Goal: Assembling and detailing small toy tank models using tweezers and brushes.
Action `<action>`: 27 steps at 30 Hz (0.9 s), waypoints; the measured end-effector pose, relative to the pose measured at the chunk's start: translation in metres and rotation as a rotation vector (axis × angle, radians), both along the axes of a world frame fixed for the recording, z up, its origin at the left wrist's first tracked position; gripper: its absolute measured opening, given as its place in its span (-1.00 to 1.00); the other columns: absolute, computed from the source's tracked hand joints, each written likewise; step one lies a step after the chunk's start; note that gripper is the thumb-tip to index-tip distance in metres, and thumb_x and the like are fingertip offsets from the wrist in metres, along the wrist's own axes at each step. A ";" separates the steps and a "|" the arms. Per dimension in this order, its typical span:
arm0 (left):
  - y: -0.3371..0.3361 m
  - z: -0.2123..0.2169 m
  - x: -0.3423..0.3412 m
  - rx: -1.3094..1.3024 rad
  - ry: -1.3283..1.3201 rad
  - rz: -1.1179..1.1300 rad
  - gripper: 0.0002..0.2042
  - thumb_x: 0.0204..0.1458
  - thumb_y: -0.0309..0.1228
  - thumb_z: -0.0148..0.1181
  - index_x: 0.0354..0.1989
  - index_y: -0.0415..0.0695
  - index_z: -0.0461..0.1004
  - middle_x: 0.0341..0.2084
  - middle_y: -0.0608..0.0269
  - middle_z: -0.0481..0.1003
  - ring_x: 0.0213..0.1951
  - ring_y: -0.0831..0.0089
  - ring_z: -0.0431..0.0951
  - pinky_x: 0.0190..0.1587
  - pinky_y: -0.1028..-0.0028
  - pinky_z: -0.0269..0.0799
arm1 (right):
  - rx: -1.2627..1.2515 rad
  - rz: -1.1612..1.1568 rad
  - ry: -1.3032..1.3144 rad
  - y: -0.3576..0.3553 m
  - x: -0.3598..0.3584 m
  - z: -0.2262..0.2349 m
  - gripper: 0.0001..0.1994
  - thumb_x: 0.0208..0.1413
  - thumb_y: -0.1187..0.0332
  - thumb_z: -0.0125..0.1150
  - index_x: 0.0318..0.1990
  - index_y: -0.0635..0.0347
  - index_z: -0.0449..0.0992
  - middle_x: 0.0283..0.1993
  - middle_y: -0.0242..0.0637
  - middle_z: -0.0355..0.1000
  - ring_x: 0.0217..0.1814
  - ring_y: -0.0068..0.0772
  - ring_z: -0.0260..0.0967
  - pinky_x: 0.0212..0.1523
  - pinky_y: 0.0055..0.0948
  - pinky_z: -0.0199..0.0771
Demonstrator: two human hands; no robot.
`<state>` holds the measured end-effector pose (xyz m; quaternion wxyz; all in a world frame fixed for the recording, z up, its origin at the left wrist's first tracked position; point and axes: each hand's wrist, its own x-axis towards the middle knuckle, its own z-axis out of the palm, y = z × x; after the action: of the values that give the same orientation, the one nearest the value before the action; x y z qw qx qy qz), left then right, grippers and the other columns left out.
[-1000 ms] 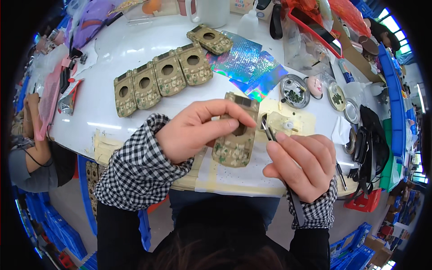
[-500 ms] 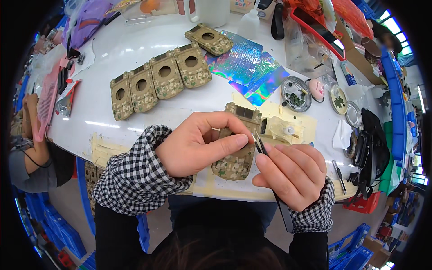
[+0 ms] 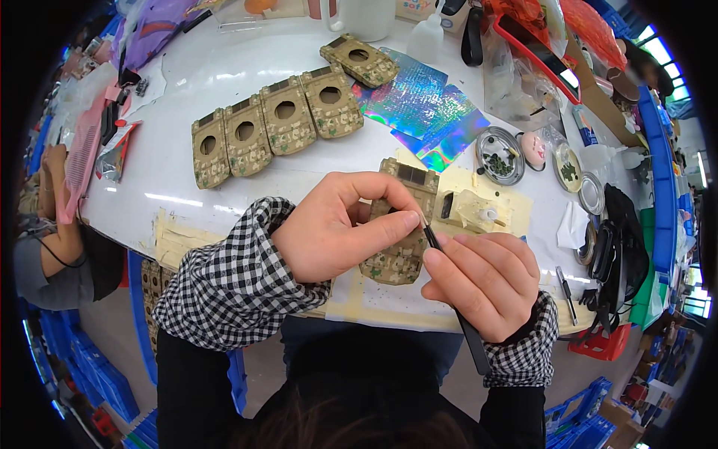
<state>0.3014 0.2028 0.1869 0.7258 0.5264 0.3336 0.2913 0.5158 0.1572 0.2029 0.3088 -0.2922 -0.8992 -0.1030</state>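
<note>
Before me on the table lies a camouflage-patterned toy tank hull, partly covered by my hands. Above it my left hand is closed in a pinch, thumb against forefinger; whatever sits between the fingertips is too small to make out. My right hand grips black tweezers, their points up at the left thumb tip. Just right of the hull stands a small translucent bottle on yellowish paper. Further right, a round metal dish contains tiny dark green pieces.
Several similar hulls line the far left, each with a round hole. Shiny holographic sheets lie behind. Another small dish, a red-edged phone and a pen are at right. Another person's arm shows far left.
The tweezers' points have come closer together and nearer the left fingertips. The whole view has shifted slightly, and the hulls on the table stay in the same arrangement.
</note>
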 end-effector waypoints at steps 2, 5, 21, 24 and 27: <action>0.000 -0.002 0.000 0.014 0.012 0.000 -0.89 0.12 -0.47 0.11 -0.29 -0.26 0.46 -0.34 0.31 0.51 -0.31 0.72 0.46 -0.27 0.67 0.38 | -0.038 0.009 0.022 0.001 0.001 0.000 -0.72 -0.02 0.27 0.29 -0.15 0.18 0.56 -0.21 -0.28 0.53 -0.27 -0.44 0.47 -0.27 -0.49 0.47; 0.000 -0.003 -0.002 0.015 0.022 -0.004 -0.90 0.12 -0.48 0.10 -0.30 -0.26 0.45 -0.36 0.32 0.51 -0.31 0.71 0.45 -0.26 0.66 0.38 | -0.158 0.043 0.129 0.003 0.002 -0.002 -0.68 -0.08 0.28 0.33 -0.15 0.20 0.56 -0.22 -0.27 0.53 -0.27 -0.40 0.47 -0.32 -0.47 0.44; 0.000 0.001 0.000 -0.028 -0.006 -0.002 -0.87 0.12 -0.48 0.07 -0.27 -0.29 0.48 -0.32 0.27 0.52 -0.25 0.64 0.48 -0.16 0.60 0.40 | -0.467 0.034 0.512 0.004 0.014 -0.004 -0.66 -0.07 0.32 0.35 -0.15 0.33 0.53 -0.37 -0.17 0.50 -0.41 -0.26 0.43 -0.38 -0.40 0.41; 0.001 0.000 0.000 -0.039 -0.017 -0.016 -0.86 0.12 -0.48 0.07 -0.25 -0.30 0.48 -0.31 0.25 0.52 -0.23 0.62 0.49 -0.13 0.58 0.40 | -0.462 0.053 0.461 0.003 0.011 -0.002 -0.64 -0.11 0.35 0.38 -0.13 0.31 0.53 -0.33 -0.17 0.51 -0.37 -0.23 0.45 -0.33 -0.39 0.44; 0.001 -0.001 0.000 -0.044 -0.036 -0.021 -0.86 0.12 -0.48 0.07 -0.26 -0.30 0.48 -0.31 0.25 0.53 -0.23 0.60 0.49 -0.12 0.58 0.41 | -0.449 0.074 0.389 0.002 0.010 0.000 -0.61 -0.16 0.39 0.40 -0.10 0.28 0.52 -0.27 -0.16 0.51 -0.31 -0.20 0.46 -0.27 -0.38 0.48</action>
<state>0.3016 0.2040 0.1858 0.7460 0.5086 0.3210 0.2858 0.5257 0.1591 0.2027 0.4064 -0.3343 -0.8336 0.1678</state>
